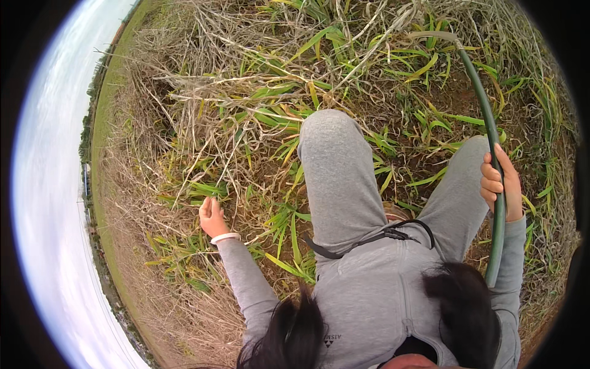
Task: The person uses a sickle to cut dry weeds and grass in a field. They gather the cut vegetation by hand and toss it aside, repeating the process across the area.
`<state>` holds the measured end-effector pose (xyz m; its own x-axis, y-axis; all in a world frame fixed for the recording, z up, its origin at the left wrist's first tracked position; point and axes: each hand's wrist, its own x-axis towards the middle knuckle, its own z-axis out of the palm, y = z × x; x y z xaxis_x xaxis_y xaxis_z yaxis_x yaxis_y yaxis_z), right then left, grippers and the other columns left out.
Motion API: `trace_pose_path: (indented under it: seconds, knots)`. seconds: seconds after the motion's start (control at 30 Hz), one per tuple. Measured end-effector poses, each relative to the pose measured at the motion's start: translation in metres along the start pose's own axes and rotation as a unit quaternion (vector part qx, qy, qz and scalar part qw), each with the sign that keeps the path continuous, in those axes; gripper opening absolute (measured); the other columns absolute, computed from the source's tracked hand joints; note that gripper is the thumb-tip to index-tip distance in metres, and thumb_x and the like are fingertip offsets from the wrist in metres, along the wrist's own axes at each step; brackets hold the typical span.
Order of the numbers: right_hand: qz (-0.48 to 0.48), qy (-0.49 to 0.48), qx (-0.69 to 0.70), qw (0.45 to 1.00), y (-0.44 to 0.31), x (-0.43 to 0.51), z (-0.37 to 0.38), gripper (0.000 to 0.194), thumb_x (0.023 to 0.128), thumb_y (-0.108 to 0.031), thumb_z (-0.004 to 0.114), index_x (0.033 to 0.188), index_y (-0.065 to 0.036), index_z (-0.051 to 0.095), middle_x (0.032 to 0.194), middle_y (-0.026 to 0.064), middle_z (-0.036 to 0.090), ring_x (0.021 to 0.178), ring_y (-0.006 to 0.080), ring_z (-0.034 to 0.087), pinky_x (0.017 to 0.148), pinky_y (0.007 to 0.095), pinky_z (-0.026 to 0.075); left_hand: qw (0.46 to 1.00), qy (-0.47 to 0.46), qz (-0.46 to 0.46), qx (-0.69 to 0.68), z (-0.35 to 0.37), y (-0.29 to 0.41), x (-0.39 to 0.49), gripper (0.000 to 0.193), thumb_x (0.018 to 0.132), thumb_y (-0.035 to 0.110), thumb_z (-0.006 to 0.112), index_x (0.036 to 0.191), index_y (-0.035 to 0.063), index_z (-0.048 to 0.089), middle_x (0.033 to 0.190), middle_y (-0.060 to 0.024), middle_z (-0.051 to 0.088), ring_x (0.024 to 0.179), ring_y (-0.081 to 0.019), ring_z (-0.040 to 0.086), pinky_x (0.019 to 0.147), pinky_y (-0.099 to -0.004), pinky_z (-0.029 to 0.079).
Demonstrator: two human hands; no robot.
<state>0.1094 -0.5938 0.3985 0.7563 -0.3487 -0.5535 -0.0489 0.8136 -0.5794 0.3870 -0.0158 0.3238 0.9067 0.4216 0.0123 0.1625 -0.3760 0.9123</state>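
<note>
My right hand (501, 187) is wrapped around the dark green handle (485, 101) of a long-handled sickle. Its narrow curved blade (432, 35) lies among dry stalks and green leaves at the top right and points to the left. The lower end of the handle runs down along my right forearm. Out to the left, my left hand (213, 217) is held with the fingers loosely bent and nothing visible in them. Just beyond its fingertips grows a tuft of green blades (207, 188); whether they touch cannot be told. A pale bangle (225, 237) circles the left wrist.
Dry tangled stalks (152, 129) cover much of the ground, with green and yellowing leafy plants (281, 226) and patches of brown soil (456, 94) between. My bent knees (334, 138) in grey trousers are in the middle. A black cord (332, 251) crosses my waist.
</note>
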Motion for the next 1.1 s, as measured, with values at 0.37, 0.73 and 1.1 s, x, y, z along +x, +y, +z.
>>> trace_pose_path:
  seconds: [0.37,0.73,1.1]
  knots:
    - [0.015,0.099,-0.08,0.992,0.013,-0.045,-0.016,0.032,0.102,-0.036,0.042,0.091,-0.007,0.051,0.055,-0.0062,0.037,0.035,0.0014,0.033,0.029,0.0191,0.032,0.429,-0.564,0.459,0.536,0.408,0.137,-0.186,0.096,0.07,0.042,0.08,0.147,0.0158,0.029,0.152,-0.0091,0.031,0.141,-0.0298,0.028,0.114,-0.0472,0.027]
    - [0.151,0.099,-0.165,0.97,0.048,-0.046,-0.034,0.031,0.097,-0.034,0.053,0.087,-0.005,0.049,0.059,-0.0011,0.046,0.038,0.0062,0.041,0.034,0.0228,0.037,0.205,-0.597,0.342,0.696,0.437,-0.071,-0.182,0.033,0.089,0.016,0.057,0.121,0.0103,0.063,0.125,-0.0126,0.062,0.113,-0.0271,0.061,0.089,-0.0414,0.052]
    - [0.228,0.079,-0.25,0.938,0.096,-0.031,-0.053,0.035,0.094,-0.037,0.057,0.087,-0.003,0.048,0.06,-0.0001,0.046,0.042,0.0086,0.043,0.035,0.0254,0.036,0.33,-0.547,0.396,0.659,0.428,-0.062,-0.192,0.038,0.092,0.022,0.055,0.129,0.0179,0.054,0.136,-0.008,0.053,0.119,-0.0268,0.056,0.087,-0.0399,0.052]
